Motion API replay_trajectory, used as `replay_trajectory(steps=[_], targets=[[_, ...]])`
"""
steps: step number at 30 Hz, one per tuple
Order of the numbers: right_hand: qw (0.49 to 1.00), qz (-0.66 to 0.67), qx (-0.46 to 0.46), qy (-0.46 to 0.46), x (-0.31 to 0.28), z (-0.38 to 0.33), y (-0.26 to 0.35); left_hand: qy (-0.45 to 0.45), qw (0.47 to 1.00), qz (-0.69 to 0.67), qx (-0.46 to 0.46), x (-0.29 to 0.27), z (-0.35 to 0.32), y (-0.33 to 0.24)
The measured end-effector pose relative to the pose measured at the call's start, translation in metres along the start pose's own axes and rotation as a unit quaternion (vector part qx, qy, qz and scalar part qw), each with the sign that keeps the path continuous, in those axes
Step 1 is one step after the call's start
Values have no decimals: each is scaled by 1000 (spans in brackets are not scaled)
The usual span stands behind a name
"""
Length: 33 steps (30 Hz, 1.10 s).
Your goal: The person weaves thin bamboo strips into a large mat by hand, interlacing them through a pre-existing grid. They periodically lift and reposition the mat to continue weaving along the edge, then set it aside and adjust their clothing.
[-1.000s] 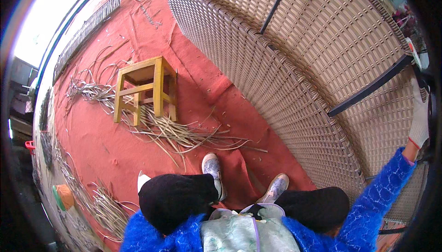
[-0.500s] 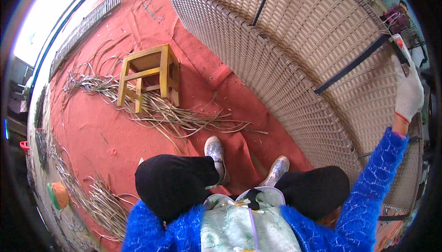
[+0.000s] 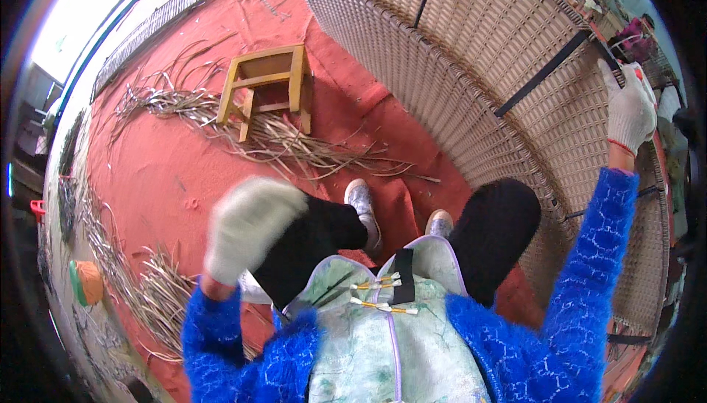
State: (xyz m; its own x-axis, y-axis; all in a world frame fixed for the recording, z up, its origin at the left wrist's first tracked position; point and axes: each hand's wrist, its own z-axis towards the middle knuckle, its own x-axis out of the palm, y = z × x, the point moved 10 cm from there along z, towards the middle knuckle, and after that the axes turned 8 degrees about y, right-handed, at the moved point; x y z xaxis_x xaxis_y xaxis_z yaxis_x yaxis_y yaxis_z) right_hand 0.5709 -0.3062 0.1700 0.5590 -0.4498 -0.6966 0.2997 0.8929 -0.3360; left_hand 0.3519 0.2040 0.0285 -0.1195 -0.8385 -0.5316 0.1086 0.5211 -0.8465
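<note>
A large curved piece of woven brown wicker furniture with dark metal bars stands at my right. My right hand, in a white knit glove, reaches to its far right rim. One finger is stretched along the weave there and the others are curled. A small red part shows at these fingers; what it belongs to is hidden. My left hand, also gloved, is raised above my left knee. It is smeared by motion, so its fingers cannot be made out.
A wooden stool stands on the red floor covering among loose wicker strips. More strips lie at the left. An orange and green round object sits beside them. Various items crowd the far right.
My left hand has come up into view over my left knee. The right hand has shifted slightly left, still at the wicker rim. The whole view has turned a little.
</note>
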Motion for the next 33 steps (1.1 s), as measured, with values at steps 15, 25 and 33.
replay_trajectory(steps=[15,25,33], targets=[[996,13,-79,-36,-80,-24,23,430,895,37,-113,155,-66,-39],[990,-1,-107,-90,-113,-35,37,452,881,49,-131,141,-57,-72],[995,10,-80,-62,-118,-40,40,414,894,135,-104,144,-54,-61]])
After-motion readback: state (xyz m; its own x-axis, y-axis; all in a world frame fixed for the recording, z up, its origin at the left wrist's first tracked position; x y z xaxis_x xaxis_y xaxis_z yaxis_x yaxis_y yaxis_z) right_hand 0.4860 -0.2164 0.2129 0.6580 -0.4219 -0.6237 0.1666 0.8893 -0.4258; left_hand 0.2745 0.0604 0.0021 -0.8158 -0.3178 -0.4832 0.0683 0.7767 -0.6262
